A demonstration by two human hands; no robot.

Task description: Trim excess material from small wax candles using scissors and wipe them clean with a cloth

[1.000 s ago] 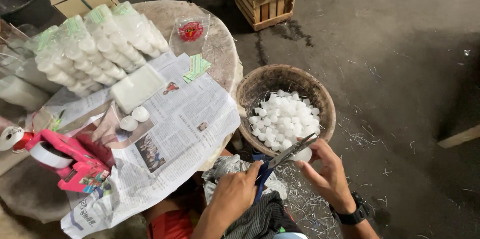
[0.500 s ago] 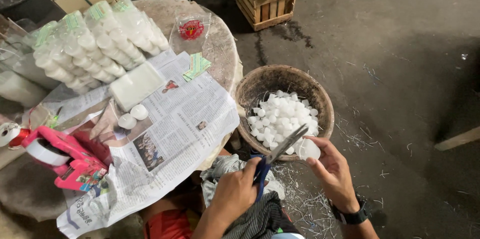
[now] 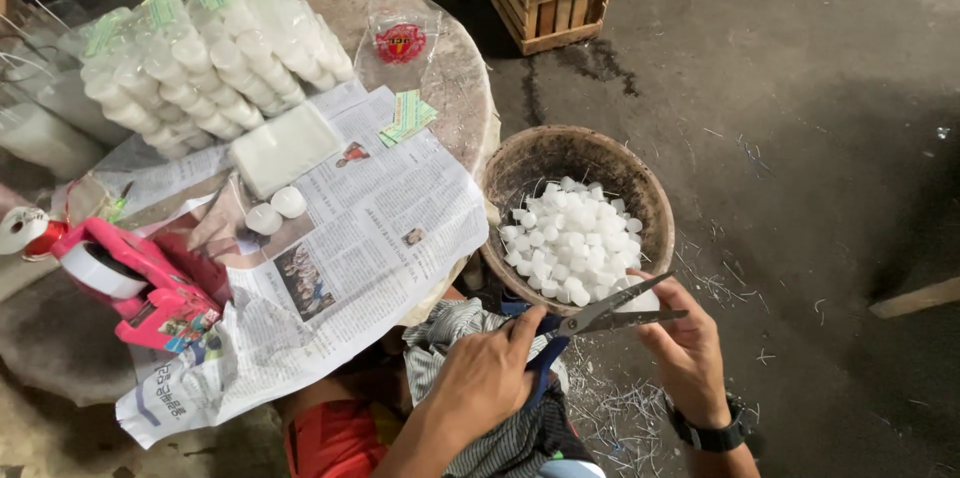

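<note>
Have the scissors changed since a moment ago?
Yes. The scissors have opened, and the blades swung from pointing up toward the basket to lying nearly level below its rim.

Dim, soft light from upper left; newspaper [image 3: 340,238] and candles [image 3: 575,238] glow brightest; floor [image 3: 800,138] dark, shadowed right; mild wide-angle stretch at edges; focus fairly sharp.

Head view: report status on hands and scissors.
Left hand grips blue-handled scissors, blades open. Right hand holds small white round candle at blades. Brown basket of candles beyond; nothing obstructing.
</note>
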